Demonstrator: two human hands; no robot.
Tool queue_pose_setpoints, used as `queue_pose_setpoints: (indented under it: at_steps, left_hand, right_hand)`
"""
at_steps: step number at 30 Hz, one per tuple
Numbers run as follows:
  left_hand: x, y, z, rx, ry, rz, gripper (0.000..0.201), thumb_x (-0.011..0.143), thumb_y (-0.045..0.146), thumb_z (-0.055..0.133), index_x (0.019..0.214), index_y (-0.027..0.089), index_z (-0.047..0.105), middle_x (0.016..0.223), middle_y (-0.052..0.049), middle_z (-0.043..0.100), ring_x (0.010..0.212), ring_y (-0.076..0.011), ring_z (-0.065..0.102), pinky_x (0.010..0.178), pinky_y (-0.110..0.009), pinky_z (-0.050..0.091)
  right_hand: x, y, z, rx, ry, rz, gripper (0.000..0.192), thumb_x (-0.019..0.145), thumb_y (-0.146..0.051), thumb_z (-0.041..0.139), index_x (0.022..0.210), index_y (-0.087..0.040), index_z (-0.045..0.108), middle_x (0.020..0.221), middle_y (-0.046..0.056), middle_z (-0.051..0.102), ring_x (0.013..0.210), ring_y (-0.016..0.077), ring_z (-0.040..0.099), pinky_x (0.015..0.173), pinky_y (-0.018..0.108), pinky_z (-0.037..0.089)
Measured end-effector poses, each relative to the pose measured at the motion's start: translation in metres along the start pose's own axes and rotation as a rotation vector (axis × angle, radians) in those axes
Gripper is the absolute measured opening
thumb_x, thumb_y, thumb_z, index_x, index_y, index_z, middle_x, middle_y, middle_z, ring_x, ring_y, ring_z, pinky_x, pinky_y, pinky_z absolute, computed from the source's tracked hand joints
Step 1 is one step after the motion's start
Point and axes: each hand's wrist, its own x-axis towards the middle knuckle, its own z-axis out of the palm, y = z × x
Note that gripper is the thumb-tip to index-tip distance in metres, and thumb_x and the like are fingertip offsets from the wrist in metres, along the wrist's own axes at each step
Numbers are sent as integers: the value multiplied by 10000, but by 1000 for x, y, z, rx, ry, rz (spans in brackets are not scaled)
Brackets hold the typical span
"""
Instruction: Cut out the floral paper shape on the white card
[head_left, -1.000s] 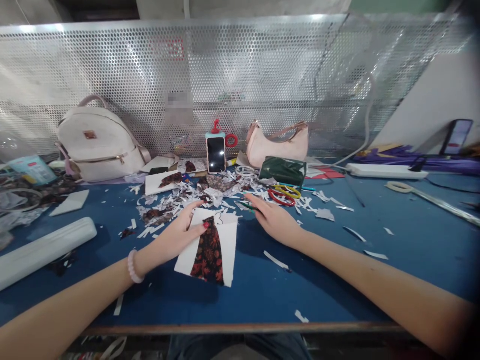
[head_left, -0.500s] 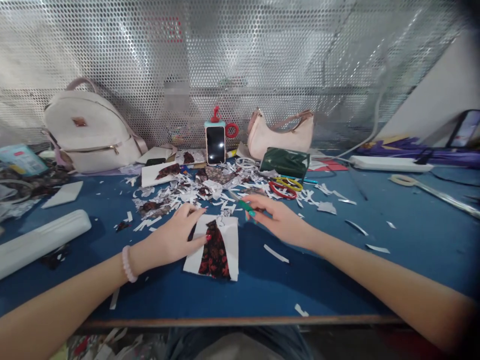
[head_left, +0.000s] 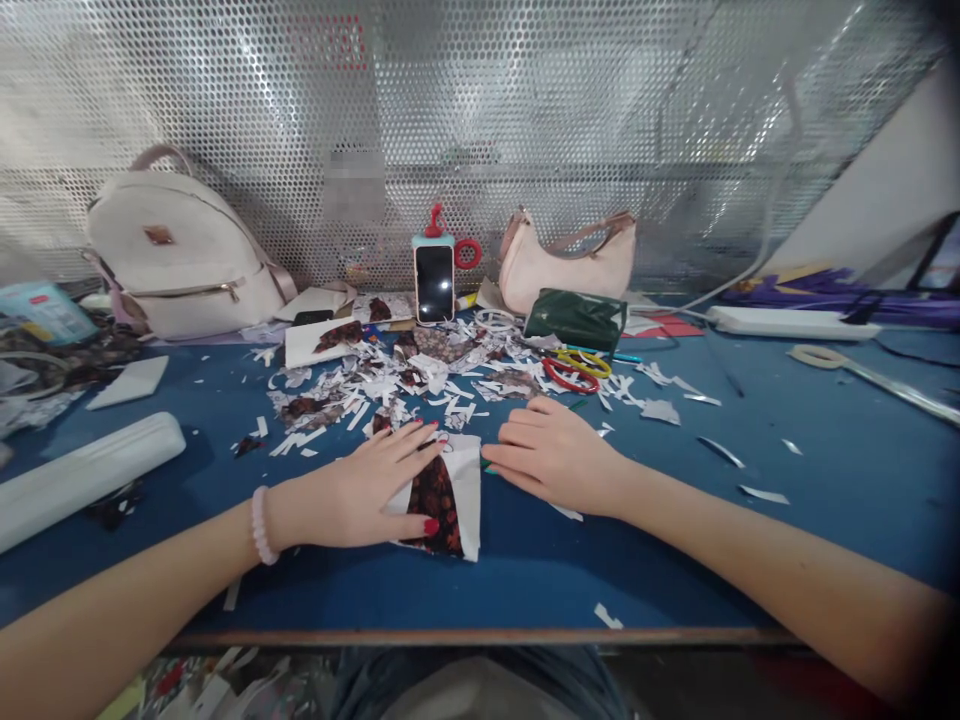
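In front of me on the blue table lies a white paper piece (head_left: 468, 500) with a dark, red-flowered fabric shape (head_left: 435, 505) on it. My left hand (head_left: 360, 485) rests palm down over the paper's left side, fingers stretched out, partly covering the fabric. Close to the paper's right edge, my right hand (head_left: 555, 455) has its fingers curled round a green-handled tool (head_left: 488, 466). Only bits of green show past the fingers, and its metal end is hidden.
White paper scraps (head_left: 420, 375) and dark fabric bits spread behind my hands. Red-handled scissors (head_left: 566, 375), a dark green pouch (head_left: 576, 320), a phone (head_left: 434, 285), a pale handbag (head_left: 566, 270) and a backpack (head_left: 184, 250) stand farther back. A long white case (head_left: 90, 480) lies left.
My left hand has flattened and spread out over the paper and fabric. My right hand has turned palm down beside the paper, turning the green-handled tool so its metal end no longer shows.
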Motion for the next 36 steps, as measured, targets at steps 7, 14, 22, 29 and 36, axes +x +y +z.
queue_pose_setpoints:
  at_steps: [7,14,22,29,36]
  left_hand:
    - [-1,-2,1,9,9,7,755,818,623,349,1403,166,215,1482,-112,117,1360,-276,72,1091,-454,103]
    - [-1,-4,3,-16,53,28,750,801,614,406,1396,188,243,1476,-118,152,1352,-295,115,1085,-472,126]
    - [0,-4,2,-22,55,27,759,800,615,405,1388,155,267,1471,-132,165,1352,-296,116,1091,-455,125]
    - [-1,-3,1,-27,29,25,779,802,626,383,1395,141,243,1479,-123,129,1357,-290,89,1096,-437,115]
    - [0,2,-2,-25,-60,-9,806,823,620,343,1414,108,147,1485,-125,28,1360,-283,2,1096,-443,93]
  right_hand:
    - [-2,-2,2,15,-14,91,264,925,-226,358,873,-178,613,718,36,553,640,136,483,568,274,260]
    - [-4,-1,5,64,-16,79,264,925,-187,350,816,-160,588,714,42,566,635,130,494,558,263,263]
    - [-4,-7,3,81,-23,15,298,926,-176,340,815,-156,616,626,36,570,604,143,470,524,284,242]
    - [-4,-10,-4,-5,-41,-44,266,914,-129,346,898,-124,611,652,49,582,624,156,474,519,294,245]
    - [1,-15,-14,-87,-120,-119,229,864,-61,376,900,-109,597,648,54,548,627,161,464,504,297,209]
